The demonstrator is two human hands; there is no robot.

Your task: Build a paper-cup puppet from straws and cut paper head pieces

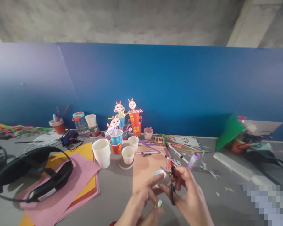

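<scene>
My right hand (188, 191) grips a pair of scissors (172, 191) by the black handles, and the blades point up and to the left. My left hand (141, 202) is closed, pinching a small white-and-yellow piece (159, 204) between thumb and fingers; its exact kind is too small to make out. Just beyond the left fingertips is a white cup-like thing (159, 173), partly covered by the fingers and scissors. I cannot tell whether the left hand touches it. An orange paper sheet (145, 166) lies behind the hands.
Paper cups (102, 153) and rabbit-faced cup figures (116, 124) stand behind. Left are a black headset (54, 188) and coloured paper (80, 169). Pens, pipe cleaners (179, 146), a purple glue stick (193, 160) and paper scraps (208, 169) lie right. A blue partition (169, 84) borders the table.
</scene>
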